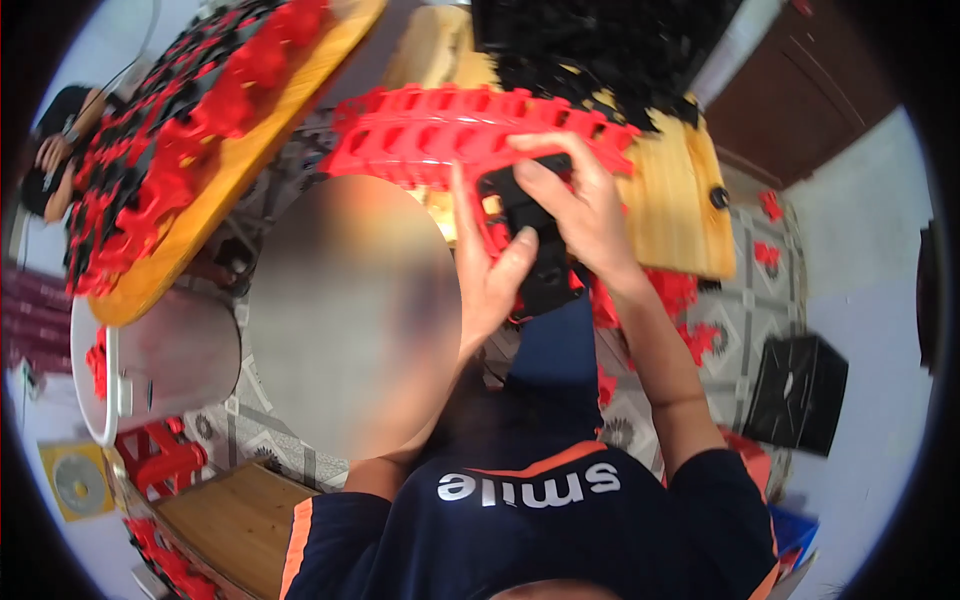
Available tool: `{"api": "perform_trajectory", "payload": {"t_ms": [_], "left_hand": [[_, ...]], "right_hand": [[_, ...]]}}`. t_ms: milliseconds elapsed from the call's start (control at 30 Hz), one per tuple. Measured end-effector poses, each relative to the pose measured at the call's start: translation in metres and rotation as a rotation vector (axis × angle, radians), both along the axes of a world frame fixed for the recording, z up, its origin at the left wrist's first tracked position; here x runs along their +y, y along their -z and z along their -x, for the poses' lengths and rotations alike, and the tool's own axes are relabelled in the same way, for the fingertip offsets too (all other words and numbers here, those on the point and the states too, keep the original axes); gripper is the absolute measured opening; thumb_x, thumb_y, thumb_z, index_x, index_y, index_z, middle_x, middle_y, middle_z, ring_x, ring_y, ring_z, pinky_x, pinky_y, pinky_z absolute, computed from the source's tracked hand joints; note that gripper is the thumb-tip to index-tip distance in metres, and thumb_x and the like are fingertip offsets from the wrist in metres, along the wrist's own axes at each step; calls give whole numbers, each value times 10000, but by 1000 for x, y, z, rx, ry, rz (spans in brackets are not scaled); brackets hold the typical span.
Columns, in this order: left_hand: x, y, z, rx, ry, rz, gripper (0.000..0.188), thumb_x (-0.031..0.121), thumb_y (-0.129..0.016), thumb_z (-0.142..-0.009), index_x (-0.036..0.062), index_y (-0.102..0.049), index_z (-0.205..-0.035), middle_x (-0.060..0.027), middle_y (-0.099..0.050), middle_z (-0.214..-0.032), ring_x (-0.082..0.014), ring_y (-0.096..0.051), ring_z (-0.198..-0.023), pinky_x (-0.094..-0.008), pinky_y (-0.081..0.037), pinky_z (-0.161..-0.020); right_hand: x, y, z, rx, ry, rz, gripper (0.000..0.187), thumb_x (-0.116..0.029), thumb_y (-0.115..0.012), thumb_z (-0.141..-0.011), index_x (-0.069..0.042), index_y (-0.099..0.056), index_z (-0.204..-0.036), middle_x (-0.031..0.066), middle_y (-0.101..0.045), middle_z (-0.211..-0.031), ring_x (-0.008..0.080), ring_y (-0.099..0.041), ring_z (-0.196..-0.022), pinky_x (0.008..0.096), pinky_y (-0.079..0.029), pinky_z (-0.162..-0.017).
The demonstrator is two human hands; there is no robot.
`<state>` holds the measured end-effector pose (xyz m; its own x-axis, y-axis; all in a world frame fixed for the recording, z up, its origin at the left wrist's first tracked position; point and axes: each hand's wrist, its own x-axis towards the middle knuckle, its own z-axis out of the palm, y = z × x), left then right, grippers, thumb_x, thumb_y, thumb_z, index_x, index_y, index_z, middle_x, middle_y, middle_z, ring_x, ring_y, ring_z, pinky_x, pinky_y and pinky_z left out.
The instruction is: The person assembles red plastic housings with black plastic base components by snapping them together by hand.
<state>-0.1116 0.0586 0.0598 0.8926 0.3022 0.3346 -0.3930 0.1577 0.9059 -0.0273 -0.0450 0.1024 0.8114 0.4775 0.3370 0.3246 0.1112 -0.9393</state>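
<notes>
Both hands busy over the near edge of the wooden table (685, 195), left part of that edge. Black part (545, 255), blocky and slotted, is gripped between them, tilted, red plastic showing along its left side. Can't tell if black and red are joined.

Left hand (485, 290): thumb pressed on the black part, index finger straight out along its left side. Right hand (592, 220): closed on its upper end from the right, thumb on top.

Red slotted strip (415, 140) lies right behind the hands, bowed, running across the table from the left edge toward the right. Heap of black pieces (600, 65) at the far edge. Small black ring (718, 197) near the right edge.

Off to the left: second table (225, 178) piled with red and black pieces, co-worker's hand (50, 152) beyond its outer edge, white bucket (180, 350) below its near corner.
</notes>
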Motion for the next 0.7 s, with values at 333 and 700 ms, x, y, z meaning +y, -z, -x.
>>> {"api": "perform_trajectory", "payload": {"t_ms": [333,700], "left_hand": [[14,-38,38,-239,-172,51,1074,153,-670,-860,15,175,-1508,-202,-170,-1539,-252,-213,-1424,-373,-167,-1162],[139,-55,118,-409,-1194,140,815,149,-659,-823,89,-190,-1486,-100,-395,-1347,-220,-445,-1218,-388,-358,-1054]], "right_hand": [[-24,21,50,152,-229,-17,806,-49,-705,-739,31,-331,-1448,119,-556,-1271,199,-583,-1119,322,-463,-970],[64,-13,59,-63,-490,-103,1170,-591,-767,-715,-11,-154,-1526,188,-250,-1558,307,-333,-1409,408,-317,-1100]]}}
